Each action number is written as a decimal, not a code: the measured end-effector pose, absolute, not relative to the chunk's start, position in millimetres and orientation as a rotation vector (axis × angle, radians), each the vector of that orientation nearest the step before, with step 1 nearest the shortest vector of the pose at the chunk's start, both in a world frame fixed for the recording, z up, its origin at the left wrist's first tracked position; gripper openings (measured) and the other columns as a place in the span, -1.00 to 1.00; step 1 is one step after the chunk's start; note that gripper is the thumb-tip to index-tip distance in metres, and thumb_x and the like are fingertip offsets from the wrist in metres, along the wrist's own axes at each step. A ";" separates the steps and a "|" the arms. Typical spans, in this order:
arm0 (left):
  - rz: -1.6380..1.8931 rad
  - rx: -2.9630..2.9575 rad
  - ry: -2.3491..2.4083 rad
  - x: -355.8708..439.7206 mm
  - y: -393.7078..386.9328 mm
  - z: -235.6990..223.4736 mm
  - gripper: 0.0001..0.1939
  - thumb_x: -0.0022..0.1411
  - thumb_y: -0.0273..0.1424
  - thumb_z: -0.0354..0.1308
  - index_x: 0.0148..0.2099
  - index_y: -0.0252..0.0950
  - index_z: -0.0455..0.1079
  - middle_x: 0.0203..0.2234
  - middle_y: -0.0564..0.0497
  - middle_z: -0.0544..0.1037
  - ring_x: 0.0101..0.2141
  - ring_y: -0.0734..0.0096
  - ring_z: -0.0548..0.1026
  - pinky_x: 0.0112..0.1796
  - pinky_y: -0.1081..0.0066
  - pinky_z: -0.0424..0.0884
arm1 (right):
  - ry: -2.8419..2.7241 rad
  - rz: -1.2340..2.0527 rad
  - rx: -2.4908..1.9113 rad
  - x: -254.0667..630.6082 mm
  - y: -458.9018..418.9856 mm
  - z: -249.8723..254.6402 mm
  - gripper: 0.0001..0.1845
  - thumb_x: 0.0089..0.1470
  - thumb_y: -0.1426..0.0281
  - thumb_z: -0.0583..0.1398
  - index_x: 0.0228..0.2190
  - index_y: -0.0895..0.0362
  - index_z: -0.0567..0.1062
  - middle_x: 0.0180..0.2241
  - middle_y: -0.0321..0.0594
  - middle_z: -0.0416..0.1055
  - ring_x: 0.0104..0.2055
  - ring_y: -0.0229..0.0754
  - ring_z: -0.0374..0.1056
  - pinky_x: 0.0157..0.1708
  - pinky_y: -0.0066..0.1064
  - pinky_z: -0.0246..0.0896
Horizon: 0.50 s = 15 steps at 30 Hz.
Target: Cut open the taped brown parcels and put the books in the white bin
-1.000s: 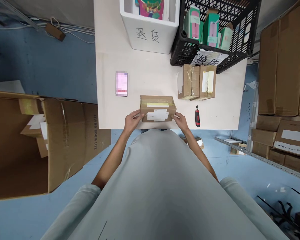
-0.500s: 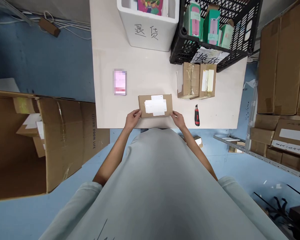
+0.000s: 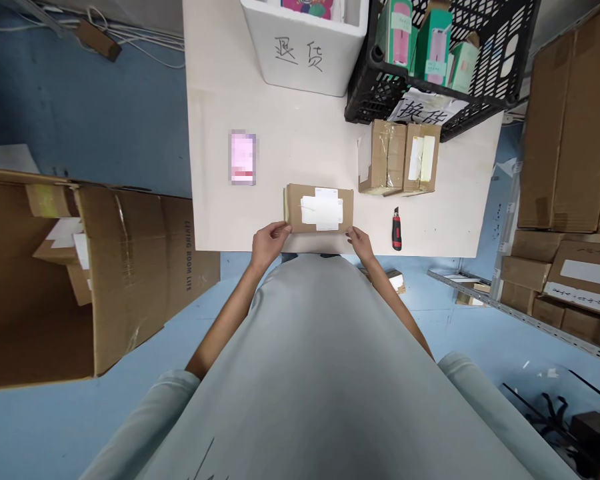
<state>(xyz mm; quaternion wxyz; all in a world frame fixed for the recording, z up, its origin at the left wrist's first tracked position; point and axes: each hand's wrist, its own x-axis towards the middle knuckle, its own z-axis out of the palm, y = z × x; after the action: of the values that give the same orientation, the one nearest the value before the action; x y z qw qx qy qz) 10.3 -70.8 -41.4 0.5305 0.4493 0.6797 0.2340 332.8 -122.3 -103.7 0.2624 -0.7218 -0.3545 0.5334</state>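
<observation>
A small brown cardboard parcel (image 3: 295,208) with a white label on top lies flat near the front edge of the pale table (image 3: 290,147). My left hand (image 3: 269,241) has its fingers curled on the parcel's near left corner. On the near right corner rests my right hand (image 3: 361,241), fingers bent against the box. Both hands hold the parcel between them.
A red-and-black box cutter (image 3: 396,230) lies right of the parcel. Two taped parcels (image 3: 399,159) sit behind it. A white foam bin (image 3: 305,57) and a black crate (image 3: 480,73) of green boxes stand at the back. A pink phone (image 3: 243,157) lies left. An open carton (image 3: 95,267) stands on the floor.
The parcel has been turned over from its edge onto a flat face, so the label now faces up. Both hands stayed at its ends.
</observation>
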 end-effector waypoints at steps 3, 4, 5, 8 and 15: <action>0.532 1.189 1.531 22.8 -77.1 -10.3 -0.50 0.40 -0.02 0.36 0.17 -0.24 0.73 0.09 -0.14 0.78 0.08 -0.01 0.75 0.24 0.07 0.61 | -0.660 1.464 -1.904 344.7 -130.9 -103.2 -0.29 0.18 -0.32 0.30 -0.05 0.03 0.64 0.12 -0.02 0.68 0.21 0.07 0.61 0.22 -0.04 0.54; 0.506 1.221 1.496 28.1 -79.0 -0.3 -0.49 0.40 -0.01 0.36 0.20 -0.22 0.72 0.12 -0.11 0.77 0.08 -0.01 0.75 0.23 0.07 0.63 | -0.602 1.465 -1.888 348.7 -133.3 -102.6 -0.31 0.16 -0.30 0.33 -0.06 0.02 0.64 0.13 -0.03 0.68 0.20 0.05 0.61 0.23 -0.06 0.53; 0.476 1.251 1.471 33.5 -80.4 8.6 -0.49 0.40 -0.01 0.36 0.22 -0.20 0.72 0.16 -0.09 0.76 0.08 -0.01 0.75 0.22 0.08 0.64 | -0.564 1.465 -1.878 352.4 -135.2 -102.0 -0.33 0.15 -0.29 0.35 -0.07 0.02 0.64 0.12 -0.03 0.68 0.19 0.03 0.61 0.24 -0.08 0.53; 0.405 1.329 1.417 47.7 -82.1 27.0 -0.49 0.43 -0.02 0.35 0.26 -0.15 0.70 0.24 -0.03 0.71 0.10 -0.01 0.74 0.20 0.08 0.65 | -0.506 1.463 -1.875 359.8 -138.0 -101.0 -0.36 0.14 -0.28 0.37 -0.15 0.02 0.64 0.08 -0.02 0.70 0.13 -0.01 0.62 0.23 -0.12 0.53; 0.373 1.412 1.423 55.3 -82.3 31.2 -0.54 0.48 -0.08 0.30 0.28 -0.13 0.69 0.23 -0.02 0.72 0.10 0.04 0.74 0.19 0.12 0.63 | -0.505 1.461 -1.834 362.7 -136.4 -101.0 -0.39 0.10 -0.25 0.41 -0.17 0.01 0.64 0.02 -0.10 0.71 0.01 -0.08 0.63 0.21 -0.15 0.54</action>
<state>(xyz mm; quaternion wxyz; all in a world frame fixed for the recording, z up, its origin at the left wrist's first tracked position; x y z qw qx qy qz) 55.3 -82.3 31.2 0.5240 0.5898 0.5944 0.1558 362.7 -136.4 -101.0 0.3631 -0.7124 -0.1963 0.5675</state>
